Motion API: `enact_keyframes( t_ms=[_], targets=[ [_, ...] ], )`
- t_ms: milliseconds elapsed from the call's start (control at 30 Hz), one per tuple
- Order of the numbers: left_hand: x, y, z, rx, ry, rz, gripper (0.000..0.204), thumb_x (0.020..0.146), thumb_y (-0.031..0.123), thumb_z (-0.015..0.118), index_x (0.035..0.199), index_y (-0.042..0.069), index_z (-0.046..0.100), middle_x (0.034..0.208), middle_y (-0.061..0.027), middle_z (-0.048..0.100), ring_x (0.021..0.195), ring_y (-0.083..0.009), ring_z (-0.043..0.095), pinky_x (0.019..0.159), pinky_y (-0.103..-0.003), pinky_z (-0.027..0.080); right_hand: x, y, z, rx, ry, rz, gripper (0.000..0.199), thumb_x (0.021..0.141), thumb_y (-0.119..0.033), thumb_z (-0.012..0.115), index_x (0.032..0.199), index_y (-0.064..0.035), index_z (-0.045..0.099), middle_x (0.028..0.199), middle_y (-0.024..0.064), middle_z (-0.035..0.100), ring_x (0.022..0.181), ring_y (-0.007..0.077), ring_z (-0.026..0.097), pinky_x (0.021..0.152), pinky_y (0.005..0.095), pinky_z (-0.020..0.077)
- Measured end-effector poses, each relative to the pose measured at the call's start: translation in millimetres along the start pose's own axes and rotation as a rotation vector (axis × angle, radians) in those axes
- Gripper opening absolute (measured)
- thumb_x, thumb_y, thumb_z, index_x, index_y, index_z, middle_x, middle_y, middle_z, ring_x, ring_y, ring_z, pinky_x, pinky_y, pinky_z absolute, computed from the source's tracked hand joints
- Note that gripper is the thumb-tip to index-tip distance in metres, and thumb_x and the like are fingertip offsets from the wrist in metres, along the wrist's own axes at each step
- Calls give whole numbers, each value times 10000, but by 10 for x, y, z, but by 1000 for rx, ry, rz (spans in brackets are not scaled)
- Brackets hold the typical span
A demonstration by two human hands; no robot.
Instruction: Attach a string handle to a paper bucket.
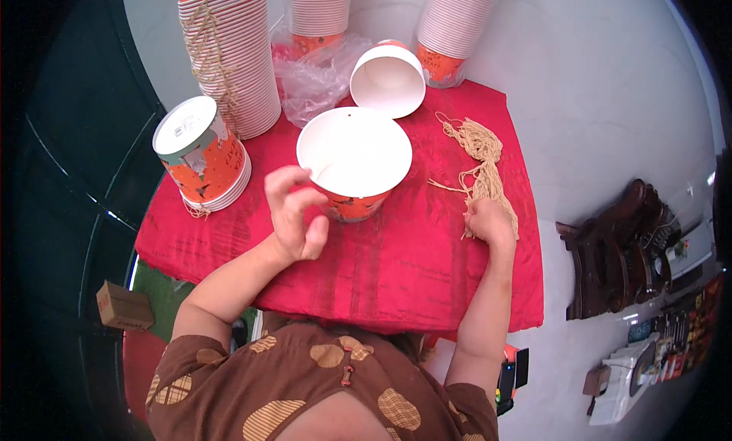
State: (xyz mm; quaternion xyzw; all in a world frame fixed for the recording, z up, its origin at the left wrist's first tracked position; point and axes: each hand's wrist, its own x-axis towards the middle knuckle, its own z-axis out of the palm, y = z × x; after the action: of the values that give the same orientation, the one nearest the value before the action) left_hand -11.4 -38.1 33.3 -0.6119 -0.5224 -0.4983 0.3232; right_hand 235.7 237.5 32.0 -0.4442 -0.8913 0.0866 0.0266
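A white-lined paper bucket [354,147] with an orange printed outside stands upright near the middle of the red-covered table. My left hand [292,216] is at its near left rim, fingers curved and apart, with nothing visible between them. A thin pale strand shows inside the bucket close to those fingertips. To the right, a bundle of tan twine [480,147] lies stretched out on the cloth. Its near end is under my right hand [490,221], whose fingers are closed on the strands; the fingertips are partly hidden.
Behind the bucket, another bucket [387,83] lies tipped with its mouth toward me. Upside-down buckets [204,155] stand at left, beside a tall stack [232,67] with twine hanging down it. Further stacks [457,22] and a crumpled plastic bag [316,75] are at the back.
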Motion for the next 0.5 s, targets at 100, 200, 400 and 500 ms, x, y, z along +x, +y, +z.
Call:
enact_keyframes(
  t_ms=[100, 200, 400, 500],
  targets=[
    [167, 132, 35, -313, -160, 142, 189, 668, 51, 623, 846, 28, 566, 846, -151, 586, 705, -307, 571, 596, -372, 473, -66, -113, -66, 177, -105, -72, 163, 737, -154, 607, 817, -55, 708, 838, 180, 686, 761, 351, 668, 723, 445, 517],
    [97, 235, 152, -446, -404, 116, 154, 693, 55, 676, 795, 42, 562, 737, -85, 575, 631, -261, 578, 518, -359, 458, -90, -289, -80, 318, -166, -197, 99, 702, -127, 642, 744, -57, 697, 783, 146, 681, 794, 301, 653, 749, 408, 506],
    [-76, 216, 364, -415, -751, -127, 307, 816, 149, 661, 1054, -17, 558, 967, -174, 627, 875, -358, 635, 743, -419, 533, -156, -547, 103, 290, 183, -801, 53, 699, -83, 655, 728, -48, 683, 1044, 131, 639, 1027, 318, 553, 879, 411, 462],
    [-40, 155, 355, -372, -709, -237, 398, 841, 162, 641, 1173, -21, 518, 1181, -210, 547, 1109, -376, 565, 906, -422, 498, -175, -686, 70, 416, -105, -880, 51, 708, -83, 641, 713, -33, 650, 795, 110, 658, 822, 306, 617, 791, 408, 485]
  ],
)
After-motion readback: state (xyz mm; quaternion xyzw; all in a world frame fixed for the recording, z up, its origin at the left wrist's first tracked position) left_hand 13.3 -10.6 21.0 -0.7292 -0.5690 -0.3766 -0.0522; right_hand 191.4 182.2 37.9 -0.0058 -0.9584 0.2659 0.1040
